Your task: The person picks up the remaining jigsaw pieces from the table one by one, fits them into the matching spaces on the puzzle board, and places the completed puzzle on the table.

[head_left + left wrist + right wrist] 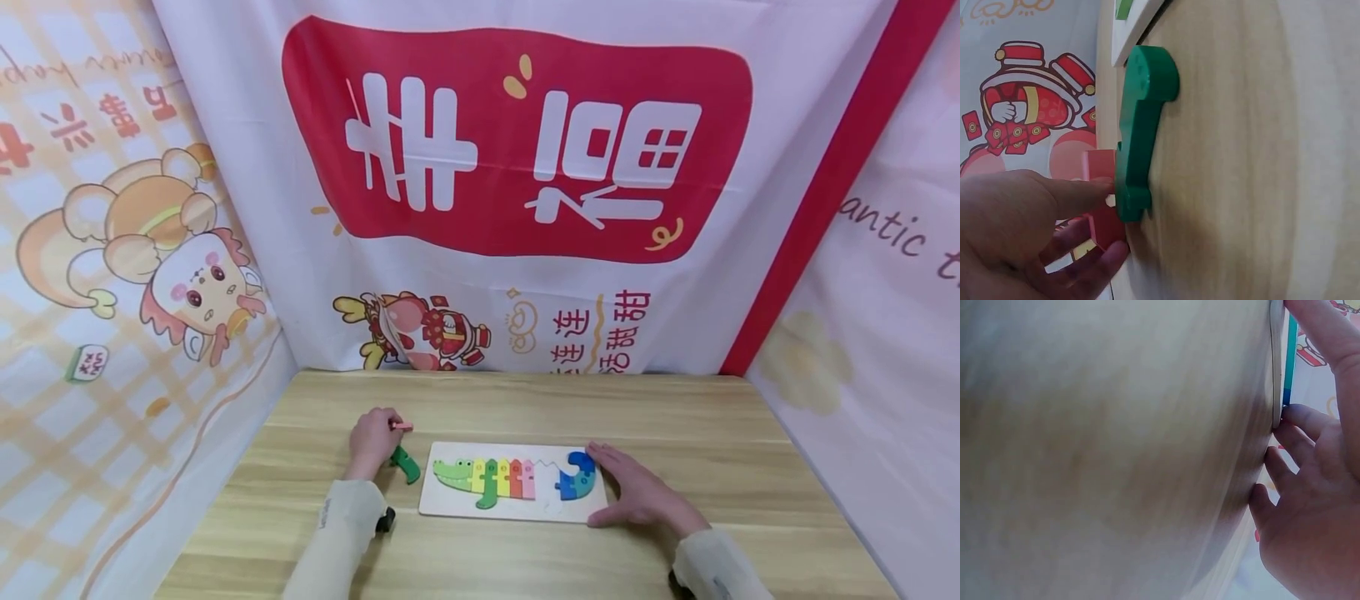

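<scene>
A pinkish-red puzzle piece (1100,164) is pinched between the thumb and fingers of my left hand (372,440), left of the board. Right beside it lies a dark green leg-shaped piece (1141,119) on the table, partly overlapping it in the left wrist view. The pale wooden crocodile puzzle board (517,512) carries the green head (452,473), coloured body pieces, a green leg (488,489) and the blue tail (579,477); a bare gap separates the pink piece from the tail. My right hand (641,492), fingers extended, touches the board's right end, thumb at the near corner.
The board lies on a wood-grain table (510,567). A printed cloth (517,150) hangs behind the table's far edge, and patterned cloths cover both sides.
</scene>
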Motion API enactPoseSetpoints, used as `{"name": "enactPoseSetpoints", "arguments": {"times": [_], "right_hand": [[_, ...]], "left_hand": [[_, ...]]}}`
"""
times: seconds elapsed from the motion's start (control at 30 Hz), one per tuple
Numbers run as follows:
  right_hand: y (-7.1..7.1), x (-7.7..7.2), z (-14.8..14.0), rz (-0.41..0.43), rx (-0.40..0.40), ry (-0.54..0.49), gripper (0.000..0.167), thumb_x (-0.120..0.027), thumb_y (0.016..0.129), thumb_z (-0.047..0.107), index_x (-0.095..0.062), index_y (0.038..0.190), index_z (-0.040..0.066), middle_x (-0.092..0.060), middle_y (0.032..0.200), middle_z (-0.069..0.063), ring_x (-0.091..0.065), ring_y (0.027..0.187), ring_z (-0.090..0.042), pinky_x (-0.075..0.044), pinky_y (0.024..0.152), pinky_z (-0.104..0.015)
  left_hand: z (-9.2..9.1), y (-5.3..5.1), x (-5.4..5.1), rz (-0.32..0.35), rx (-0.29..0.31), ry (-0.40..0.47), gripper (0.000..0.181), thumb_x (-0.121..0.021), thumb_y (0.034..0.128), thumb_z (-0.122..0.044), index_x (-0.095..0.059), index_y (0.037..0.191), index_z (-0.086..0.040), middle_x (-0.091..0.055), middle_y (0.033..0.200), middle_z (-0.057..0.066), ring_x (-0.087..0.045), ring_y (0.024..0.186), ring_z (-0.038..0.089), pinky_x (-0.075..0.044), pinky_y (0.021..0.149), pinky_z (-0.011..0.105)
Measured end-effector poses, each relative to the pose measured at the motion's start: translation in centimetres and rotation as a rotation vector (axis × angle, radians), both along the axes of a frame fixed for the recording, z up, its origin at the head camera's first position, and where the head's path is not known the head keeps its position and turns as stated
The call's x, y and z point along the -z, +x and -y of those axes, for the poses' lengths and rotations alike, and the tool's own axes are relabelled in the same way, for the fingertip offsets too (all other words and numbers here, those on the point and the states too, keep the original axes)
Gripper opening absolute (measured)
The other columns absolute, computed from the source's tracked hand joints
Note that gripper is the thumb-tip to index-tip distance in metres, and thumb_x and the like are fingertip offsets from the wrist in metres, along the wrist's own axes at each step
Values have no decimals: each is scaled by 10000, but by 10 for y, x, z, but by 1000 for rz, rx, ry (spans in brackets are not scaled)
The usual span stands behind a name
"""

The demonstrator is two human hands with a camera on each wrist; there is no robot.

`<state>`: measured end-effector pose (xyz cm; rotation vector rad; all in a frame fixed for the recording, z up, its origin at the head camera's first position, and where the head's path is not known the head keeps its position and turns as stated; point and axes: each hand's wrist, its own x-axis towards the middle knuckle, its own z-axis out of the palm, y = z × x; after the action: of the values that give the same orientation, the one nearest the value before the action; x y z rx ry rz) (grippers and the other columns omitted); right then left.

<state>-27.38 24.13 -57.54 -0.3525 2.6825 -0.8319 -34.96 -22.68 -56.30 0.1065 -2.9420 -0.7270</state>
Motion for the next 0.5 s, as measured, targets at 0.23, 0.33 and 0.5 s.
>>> {"name": "enactPoseSetpoints", "arguments": {"times": [0.23,0.33,0.5], "right_hand": [[3,-3,1,-4,-27,1,1155,-907,674,604,-374,1613,195,-322,1690,-88,-256,1560,-410,-245,1224,-683],[4,-3,1,-10,-30,-1,1153,-907,676,602,-374,1613,194,-323,1690,-89,-254,1561,-410,-242,1225,-682],[1,-3,1,-5,-10,3,1158,-908,664,614,-378,1612,211,-334,1686,-76,-268,1558,-399,-260,1218,-681]], "left_hand": [[-6,3,-1,-101,19,73,211,-638,1041,-323,-659,946,-136,-681,809,30,-581,686,199,-442,628,333],[-12,6,-7,-116,39,170,241,-547,1081,-368,-599,977,-158,-715,881,41,-641,727,200,-477,640,331],[-24,12,-19,-1,124,501,273,-506,1085,-437,-567,1080,-171,-683,1034,143,-660,754,223,-555,648,319]]}}
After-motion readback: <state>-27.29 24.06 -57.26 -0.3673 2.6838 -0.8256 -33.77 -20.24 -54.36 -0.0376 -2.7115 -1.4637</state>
